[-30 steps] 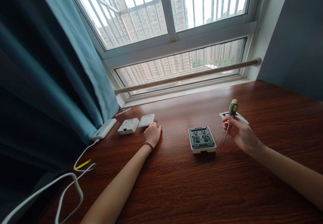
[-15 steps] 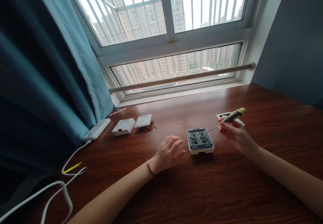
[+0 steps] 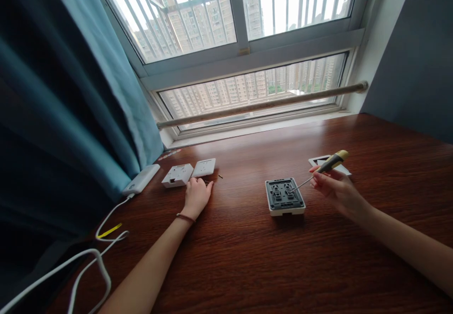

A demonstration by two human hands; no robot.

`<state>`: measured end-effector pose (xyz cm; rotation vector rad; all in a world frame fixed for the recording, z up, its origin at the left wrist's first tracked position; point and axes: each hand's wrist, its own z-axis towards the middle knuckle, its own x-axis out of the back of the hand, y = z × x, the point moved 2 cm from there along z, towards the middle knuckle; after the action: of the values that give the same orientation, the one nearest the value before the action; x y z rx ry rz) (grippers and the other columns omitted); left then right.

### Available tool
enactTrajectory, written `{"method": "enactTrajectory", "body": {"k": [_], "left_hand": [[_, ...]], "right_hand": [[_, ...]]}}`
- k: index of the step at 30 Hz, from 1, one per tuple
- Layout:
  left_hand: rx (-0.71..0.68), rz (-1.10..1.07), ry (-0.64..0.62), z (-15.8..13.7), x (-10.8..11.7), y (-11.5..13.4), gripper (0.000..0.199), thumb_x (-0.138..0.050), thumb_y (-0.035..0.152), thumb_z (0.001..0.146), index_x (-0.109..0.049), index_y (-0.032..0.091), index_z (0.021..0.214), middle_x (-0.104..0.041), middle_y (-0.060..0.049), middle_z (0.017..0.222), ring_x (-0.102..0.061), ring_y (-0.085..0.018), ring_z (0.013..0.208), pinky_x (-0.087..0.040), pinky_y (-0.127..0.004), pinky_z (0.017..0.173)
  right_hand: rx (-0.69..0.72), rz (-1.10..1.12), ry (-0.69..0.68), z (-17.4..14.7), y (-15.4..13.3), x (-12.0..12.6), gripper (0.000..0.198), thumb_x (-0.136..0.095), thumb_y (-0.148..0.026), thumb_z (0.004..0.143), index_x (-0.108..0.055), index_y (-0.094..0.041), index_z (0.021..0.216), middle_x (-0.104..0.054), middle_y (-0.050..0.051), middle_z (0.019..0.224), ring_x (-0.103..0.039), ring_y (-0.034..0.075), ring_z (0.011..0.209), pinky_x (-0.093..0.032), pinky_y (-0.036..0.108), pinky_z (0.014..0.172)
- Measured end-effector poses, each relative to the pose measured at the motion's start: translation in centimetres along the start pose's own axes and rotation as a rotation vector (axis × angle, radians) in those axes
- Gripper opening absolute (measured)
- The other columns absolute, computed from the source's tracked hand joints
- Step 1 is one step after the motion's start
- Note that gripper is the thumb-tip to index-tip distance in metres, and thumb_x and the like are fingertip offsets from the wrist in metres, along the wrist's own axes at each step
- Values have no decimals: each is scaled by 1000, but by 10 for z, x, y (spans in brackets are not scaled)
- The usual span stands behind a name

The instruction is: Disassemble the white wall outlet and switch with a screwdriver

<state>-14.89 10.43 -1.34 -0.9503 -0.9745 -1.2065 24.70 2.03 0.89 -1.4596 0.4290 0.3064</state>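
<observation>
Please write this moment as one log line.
left hand: near brass-coloured screws beside white square socket plate | right hand: holds yellow-and-grey screwdriver, tip at grey-topped white square switch box | surface: brown wooden table

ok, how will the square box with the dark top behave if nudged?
The box probably slides before it tips, sitting low and wide. It looks like straight-edged plastic, so likely stiff. The shiny tabletop may offer little grip.

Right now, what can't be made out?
Head view:
Left hand: what, if anything, it holds; hidden by the hand itself.
Screwdriver: tip too small to tell whether seated in the dark switch module.
White frame: partly hidden behind the right hand and screwdriver.
White cable: cut off by the picture's edges.
</observation>
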Motion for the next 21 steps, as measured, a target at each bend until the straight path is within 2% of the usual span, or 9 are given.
{"method": "enactTrajectory", "body": {"k": [6,10,15,21], "left_hand": [[-119,-72,5,-5,-5,13,32,-38,32,87,-60,9,90,-59,-18,96,-53,-30,95,-41,-40,88],[-213,-164,14,-7,-10,20,33,-34,31,90,-57,9,101,-58,-17,107,-53,-28,103,-40,-40,94],[-331,-276,19,-8,-19,26,44,-33,36,92,-45,7,123,-47,-19,130,-41,-28,124,-35,-44,102],[-408,-359,-31,-1,-23,28,51,-32,42,92,-43,8,128,-39,-19,139,-33,-27,132,-32,-42,107]], "right_hand": [[-13,16,-5,0,0,0,18,-77,-24,64,-69,-22,80,-57,-1,74,-51,7,59,-47,20,54],[-18,13,-19,1,1,1,18,-76,-25,65,-69,-20,80,-55,-1,71,-51,7,59,-46,19,54],[-23,-13,-23,0,1,-1,18,-77,-26,64,-70,-20,79,-55,-1,73,-50,8,59,-46,20,54],[-2,-39,-32,-2,4,-3,15,-78,-26,63,-70,-21,75,-57,0,81,-49,7,60,-44,19,53]]}}
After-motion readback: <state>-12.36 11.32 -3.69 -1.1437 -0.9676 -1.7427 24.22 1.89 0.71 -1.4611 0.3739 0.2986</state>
